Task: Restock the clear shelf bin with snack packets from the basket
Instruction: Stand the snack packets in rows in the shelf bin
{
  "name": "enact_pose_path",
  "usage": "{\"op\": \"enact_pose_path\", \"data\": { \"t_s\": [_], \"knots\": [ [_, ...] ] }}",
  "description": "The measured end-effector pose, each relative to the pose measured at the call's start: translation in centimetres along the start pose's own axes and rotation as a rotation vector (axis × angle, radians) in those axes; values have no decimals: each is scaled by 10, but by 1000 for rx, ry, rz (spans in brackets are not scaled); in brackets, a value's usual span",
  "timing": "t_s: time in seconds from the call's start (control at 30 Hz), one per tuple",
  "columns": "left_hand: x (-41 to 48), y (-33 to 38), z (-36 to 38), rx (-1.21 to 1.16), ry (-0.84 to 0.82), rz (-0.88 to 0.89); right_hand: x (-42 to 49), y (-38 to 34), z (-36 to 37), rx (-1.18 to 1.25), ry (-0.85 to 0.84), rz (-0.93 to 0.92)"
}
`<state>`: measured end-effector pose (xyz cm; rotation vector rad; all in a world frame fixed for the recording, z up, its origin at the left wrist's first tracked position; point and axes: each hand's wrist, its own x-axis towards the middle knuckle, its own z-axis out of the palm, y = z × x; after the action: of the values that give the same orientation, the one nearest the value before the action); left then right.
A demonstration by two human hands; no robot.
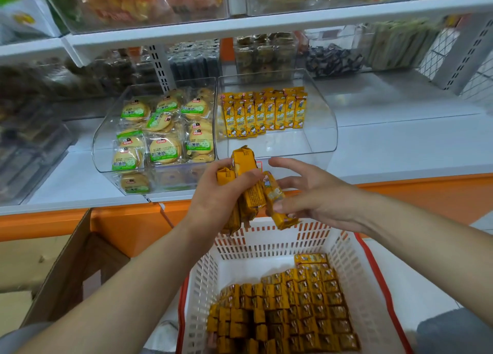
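A bundle of yellow snack packets (246, 191) is gripped upright in the left hand (213, 201), the fingers being curled tightly round it, just above the far rim of the white slotted basket (266, 244). One packet (277, 207) on the bundle's 3 o'clock side is touched by the right hand (317, 193), whose fingers are spread apart and nearly straight. At 12 o'clock from the hands the clear shelf bin (320, 135) is seen, with a row of matching packets (264, 113) stood upright along its back. More packets (288, 308) are packed in rows in the basket's 6 o'clock half. A biscuit bin (160, 132) is set touching the clear bin's 9 o'clock side, and a cardboard box (66, 260) lies at 8 o'clock
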<state>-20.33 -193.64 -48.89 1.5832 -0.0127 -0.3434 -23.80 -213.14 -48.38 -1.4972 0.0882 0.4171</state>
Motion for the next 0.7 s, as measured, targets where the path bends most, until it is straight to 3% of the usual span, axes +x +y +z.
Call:
{"op": "enact_pose_path", "data": {
  "t_s": [0.17, 0.4, 0.5, 0.7],
  "knots": [
    [7, 13, -14, 34, -13, 66, 11, -6, 20, -22, -29, -82],
    [34, 36, -75, 432, 109, 245, 84, -47, 0, -267, 306, -269],
    [42, 33, -96, 468, 120, 249, 142, -64, -9, -388, 452, -343],
    [51, 23, -111, 507, 116, 237, 250, -72, -26, -808, 520, -299]
  ]
}}
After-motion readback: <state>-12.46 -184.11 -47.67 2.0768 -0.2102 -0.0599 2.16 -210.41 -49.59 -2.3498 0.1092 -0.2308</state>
